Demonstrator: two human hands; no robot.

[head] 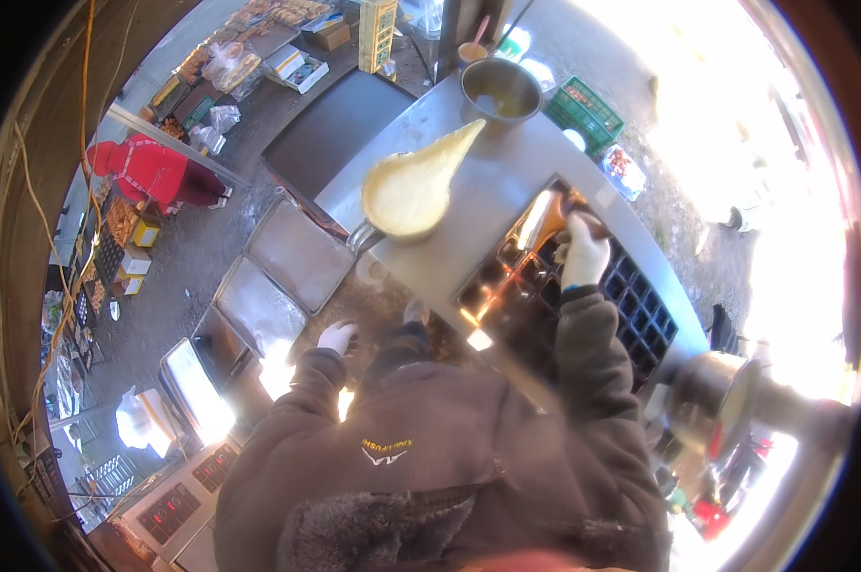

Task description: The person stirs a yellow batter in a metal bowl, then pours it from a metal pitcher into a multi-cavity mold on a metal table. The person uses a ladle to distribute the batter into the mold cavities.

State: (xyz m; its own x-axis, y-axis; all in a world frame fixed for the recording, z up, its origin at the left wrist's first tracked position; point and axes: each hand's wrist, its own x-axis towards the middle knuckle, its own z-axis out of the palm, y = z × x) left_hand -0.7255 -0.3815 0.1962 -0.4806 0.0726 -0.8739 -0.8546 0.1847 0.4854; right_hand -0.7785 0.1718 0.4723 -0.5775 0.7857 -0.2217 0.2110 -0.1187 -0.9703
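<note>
My right hand (584, 252), in a white glove, grips a dark brown object (593, 224) at the far end of a dark baking mould pan (637, 314); the hand partly hides this object and its kind is unclear. Square cavities fill the pan, and bright glare covers its left side. To its left on the steel worktop (466, 236) stands a metal pitcher with a long spout, holding pale cream batter (405, 196). Also white-gloved, my left hand (339, 337) hangs low beside the metal trays, fingers loosely bent, with nothing visible in it.
A steel pot (500, 93) with yellowish liquid stands at the worktop's far end, near a green crate (584, 114). Flat metal trays (301, 250) lie at left. A metal vessel (712, 393) sits at right. A person in red (151, 171) is beyond, among baked goods.
</note>
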